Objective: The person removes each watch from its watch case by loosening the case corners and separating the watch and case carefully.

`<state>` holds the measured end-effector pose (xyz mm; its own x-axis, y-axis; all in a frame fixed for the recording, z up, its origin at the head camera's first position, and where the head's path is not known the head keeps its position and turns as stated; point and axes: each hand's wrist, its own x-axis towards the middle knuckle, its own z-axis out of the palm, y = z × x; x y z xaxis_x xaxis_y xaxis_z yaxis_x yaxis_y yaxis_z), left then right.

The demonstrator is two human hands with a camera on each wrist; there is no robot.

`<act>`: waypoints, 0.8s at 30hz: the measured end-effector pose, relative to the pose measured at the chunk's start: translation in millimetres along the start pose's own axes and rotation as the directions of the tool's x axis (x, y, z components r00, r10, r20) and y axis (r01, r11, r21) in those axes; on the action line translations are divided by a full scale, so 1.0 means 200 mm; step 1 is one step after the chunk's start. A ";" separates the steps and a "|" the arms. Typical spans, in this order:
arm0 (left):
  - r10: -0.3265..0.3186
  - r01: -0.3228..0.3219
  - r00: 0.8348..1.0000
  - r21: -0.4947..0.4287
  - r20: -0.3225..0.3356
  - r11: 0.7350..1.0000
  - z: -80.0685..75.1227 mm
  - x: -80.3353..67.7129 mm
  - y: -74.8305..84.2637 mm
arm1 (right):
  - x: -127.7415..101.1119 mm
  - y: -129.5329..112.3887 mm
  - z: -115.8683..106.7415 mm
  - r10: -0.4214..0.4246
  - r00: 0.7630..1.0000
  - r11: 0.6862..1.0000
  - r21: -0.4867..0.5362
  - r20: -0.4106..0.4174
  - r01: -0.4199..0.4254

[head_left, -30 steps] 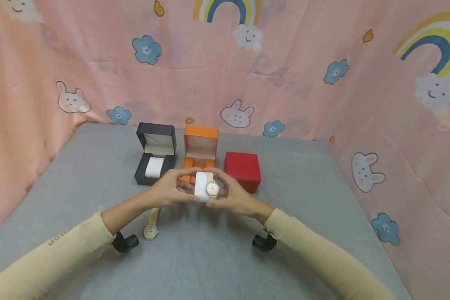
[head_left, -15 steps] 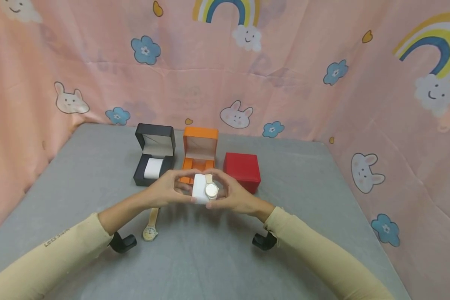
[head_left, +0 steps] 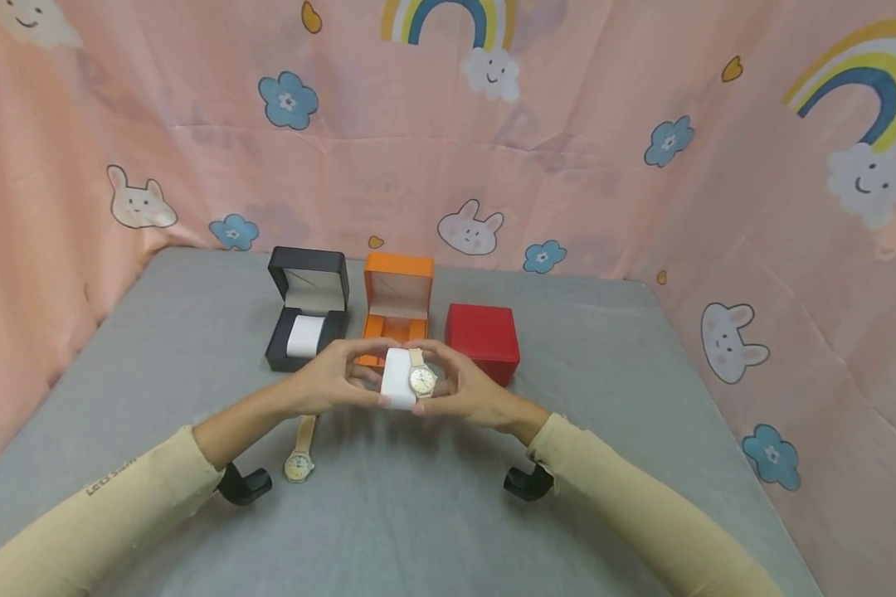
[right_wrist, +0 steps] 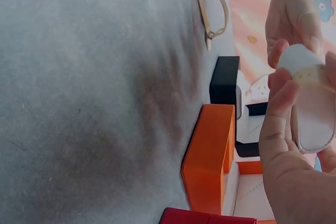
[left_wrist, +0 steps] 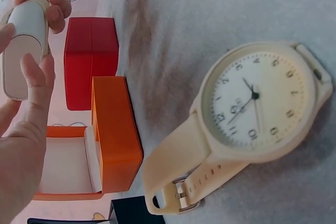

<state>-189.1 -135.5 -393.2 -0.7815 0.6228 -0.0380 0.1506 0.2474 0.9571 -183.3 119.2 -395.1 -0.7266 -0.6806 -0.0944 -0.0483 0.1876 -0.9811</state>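
In the middle of the head view, the left hand (head_left: 338,375) and right hand (head_left: 474,391) together grip a white watch cushion (head_left: 396,379) between thumbs and fingertips, its ends facing the palms. A beige wristwatch (head_left: 421,381) circles the cushion's right part, nearer the right hand, its strap running across the line between the hands. Just beyond them, partly hidden, stands the open orange watch box (head_left: 399,264).
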 end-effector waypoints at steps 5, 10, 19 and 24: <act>0.013 -0.013 1.000 0.017 0.001 1.000 0.00 0.00 0.00 | -0.01 0.00 -0.01 0.006 1.000 1.000 -0.019 -0.010 -0.007; 0.028 -0.028 0.999 -0.004 0.040 1.000 -0.01 0.01 0.00 | -0.03 0.01 -0.03 0.005 1.000 0.999 -0.040 -0.028 -0.006; 0.018 -0.018 0.999 0.003 0.038 1.000 0.01 0.01 0.01 | -0.07 0.02 -0.05 -0.002 1.000 1.000 0.013 -0.012 0.002; 0.012 -0.012 1.000 0.015 0.010 1.000 0.01 0.01 0.02 | -0.08 -0.01 -0.05 0.009 1.000 1.000 0.026 -0.012 -0.009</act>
<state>-188.2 -131.4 -389.8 -0.7738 0.6327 -0.0296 0.1689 0.2512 0.9531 -179.4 136.6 -390.7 -0.7350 -0.6704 -0.1016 -0.0237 0.1752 -0.9843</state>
